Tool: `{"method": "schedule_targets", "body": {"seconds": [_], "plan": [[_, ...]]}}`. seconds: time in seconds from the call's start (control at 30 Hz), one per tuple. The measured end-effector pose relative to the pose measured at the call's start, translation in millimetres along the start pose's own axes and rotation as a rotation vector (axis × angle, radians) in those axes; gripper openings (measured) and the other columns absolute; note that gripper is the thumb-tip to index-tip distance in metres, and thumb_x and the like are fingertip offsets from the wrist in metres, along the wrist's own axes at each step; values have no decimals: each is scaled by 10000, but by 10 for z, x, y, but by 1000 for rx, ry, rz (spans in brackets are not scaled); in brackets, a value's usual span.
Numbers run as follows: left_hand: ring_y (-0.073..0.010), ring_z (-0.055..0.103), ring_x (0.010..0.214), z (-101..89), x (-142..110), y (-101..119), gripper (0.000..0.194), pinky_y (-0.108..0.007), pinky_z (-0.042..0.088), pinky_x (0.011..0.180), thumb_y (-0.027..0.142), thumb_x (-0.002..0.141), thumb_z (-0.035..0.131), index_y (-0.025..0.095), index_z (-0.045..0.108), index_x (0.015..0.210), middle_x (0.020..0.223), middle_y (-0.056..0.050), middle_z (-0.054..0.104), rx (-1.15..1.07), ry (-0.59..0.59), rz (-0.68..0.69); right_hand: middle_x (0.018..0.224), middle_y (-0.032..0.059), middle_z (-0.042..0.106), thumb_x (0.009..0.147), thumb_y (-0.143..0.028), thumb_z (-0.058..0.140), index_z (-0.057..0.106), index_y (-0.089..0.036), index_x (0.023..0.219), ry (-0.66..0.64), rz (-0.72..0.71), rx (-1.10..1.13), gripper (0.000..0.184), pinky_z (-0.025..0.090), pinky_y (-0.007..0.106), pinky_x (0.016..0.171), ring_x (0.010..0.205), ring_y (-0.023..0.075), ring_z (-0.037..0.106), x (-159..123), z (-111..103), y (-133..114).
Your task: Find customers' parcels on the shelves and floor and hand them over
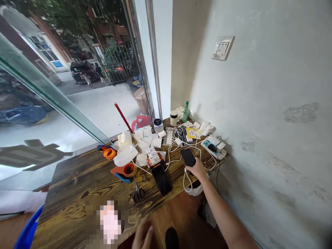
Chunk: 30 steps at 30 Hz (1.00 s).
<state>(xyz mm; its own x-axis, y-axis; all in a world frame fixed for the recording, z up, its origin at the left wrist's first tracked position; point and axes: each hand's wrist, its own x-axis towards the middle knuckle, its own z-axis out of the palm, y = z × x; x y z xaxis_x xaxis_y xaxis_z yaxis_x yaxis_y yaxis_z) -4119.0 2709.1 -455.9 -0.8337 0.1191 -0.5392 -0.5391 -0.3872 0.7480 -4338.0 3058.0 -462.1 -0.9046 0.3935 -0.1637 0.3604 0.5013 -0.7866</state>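
My right hand (198, 169) reaches out over the wooden table (75, 186) and grips the near end of a black phone (188, 157) lying among white cables (178, 152). A white cable loop hangs below that hand at the table's edge. My left hand (142, 237) shows only partly at the bottom of the view, near the table's front edge, fingers slightly apart with nothing seen in them. A black label printer (160, 176) with numbered labels (153, 155) stands just left of the phone.
Orange tape dispensers (126, 171) (109, 152), black scissors (138, 193), paper slips (145, 138), a white power strip (214, 147), a green bottle (185, 111) and a small jar (173, 118) crowd the table's far end. A wall runs along the right; glass panes stand at left.
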Motion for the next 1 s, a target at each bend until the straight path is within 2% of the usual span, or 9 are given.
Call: {"method": "schedule_targets", "body": {"seconds": [0.03,0.13,0.2,0.27,0.33,0.43,0.63,0.8,1.0], "plan": [[-327,316,1421,323,80,-98,402,-353,245,1157,404,763,669,345,711,1159,1364,-99,588,77,116,33,1117,197,617,550,-311,793,587,-128,1154,-17,-22,23,664,418,508,920,1065,391,574,-222,-74,15],[-363,289,1431,1190,159,-160,682,-486,405,1058,496,824,616,300,440,1453,1532,-124,387,2,9,-73,1192,169,604,581,-354,785,517,-148,1239,-67,-104,88,740,422,496,987,1145,374,557,-1036,-245,-28],[-356,249,1447,1539,42,-44,767,-510,418,1039,540,860,562,319,260,1529,1588,-101,279,-103,-162,-108,1260,149,577,627,-354,772,457,-171,1299,-133,-164,185,764,417,479,1030,1194,338,542,-1606,-325,-156],[-343,258,1445,1667,-178,115,814,-525,415,1038,570,882,520,367,101,1549,1596,-85,263,-206,-262,-140,1281,133,563,682,-333,753,433,-201,1331,-209,-207,273,736,436,477,1025,1203,319,538,-2106,-407,-346],[-309,296,1433,1629,-442,268,819,-507,388,1069,566,905,487,392,5,1544,1580,-70,307,-302,-273,-131,1318,138,531,702,-366,769,412,-211,1374,-246,-304,323,777,415,495,1059,1251,328,499,-2491,-502,-554],[-260,326,1422,1442,-824,471,771,-440,302,1148,517,933,465,351,42,1555,1559,-49,357,-428,-280,-36,1404,133,447,789,-420,718,379,-242,1435,-305,-426,371,751,308,516,1151,1364,326,382,-2879,-624,-805],[-252,297,1437,1155,-1409,856,680,-441,252,1179,494,932,462,339,208,1543,1511,-7,440,-513,-233,-35,1607,45,219,949,-380,535,134,-342,1533,-573,-376,633,709,224,481,1209,1496,242,158,-3416,-643,-1125],[-266,298,1437,908,-1701,1094,431,-460,251,1173,526,919,470,361,618,1288,1445,20,522,-531,-362,8,1608,33,237,945,-356,557,138,-359,1526,-605,-420,681,716,233,462,1213,1496,226,164,-3690,-616,-1472],[-246,310,1433,659,-1860,1354,383,-439,271,1171,475,901,527,408,627,1265,1411,74,551,-498,-418,3,1618,19,213,949,-335,555,83,-385,1532,-594,-446,754,752,262,437,1206,1481,213,222,-3902,-518,-1804]]}}
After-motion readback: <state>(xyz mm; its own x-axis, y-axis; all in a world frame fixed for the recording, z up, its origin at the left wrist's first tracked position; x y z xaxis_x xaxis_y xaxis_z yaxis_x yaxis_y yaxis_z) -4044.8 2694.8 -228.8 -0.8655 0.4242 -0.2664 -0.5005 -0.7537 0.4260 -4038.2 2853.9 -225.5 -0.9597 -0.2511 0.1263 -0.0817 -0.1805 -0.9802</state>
